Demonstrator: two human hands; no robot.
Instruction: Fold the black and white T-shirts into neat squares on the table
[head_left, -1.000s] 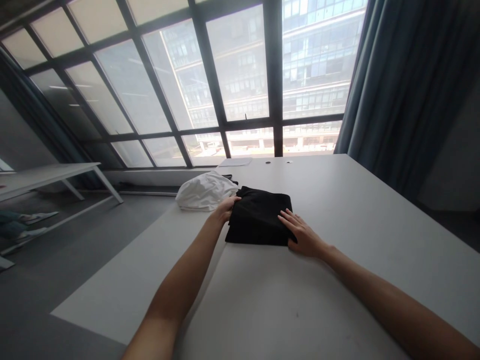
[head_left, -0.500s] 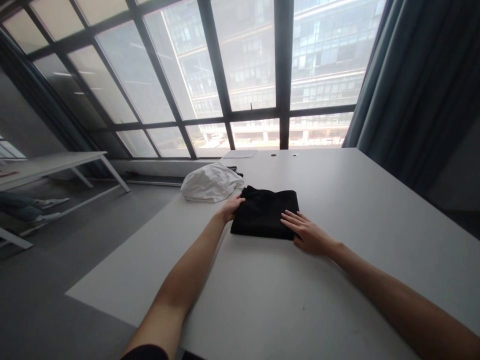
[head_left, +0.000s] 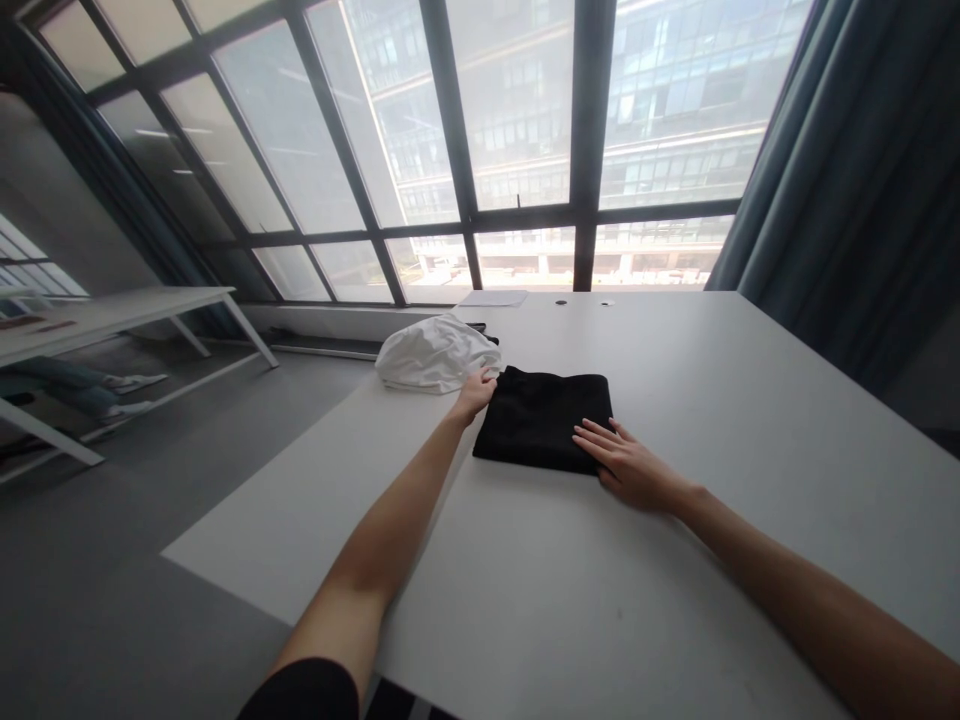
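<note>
A folded black cloth (head_left: 544,415), perhaps a garment, lies flat on the white table (head_left: 525,590). My left hand (head_left: 476,393) is closed at its far left corner, thumb and fingers pinched on the fabric. Across the near right part of the cloth, my right hand (head_left: 630,465) rests palm down with fingers stretched out. A crumpled white cloth (head_left: 435,355) sits just beyond my left hand, close to the black one.
Behind the white cloth a small black object (head_left: 487,335) shows in part. Paper (head_left: 493,298) lies at the table's far edge, by the windows. To the left stands another table (head_left: 150,310), with a person's legs (head_left: 82,385) under it. A dark curtain (head_left: 825,200) hangs at the right.
My left hand has slid away from me along the cloth's left edge to its far corner, and that corner now looks flatter. My right hand stays on the cloth. The view has shifted slightly.
</note>
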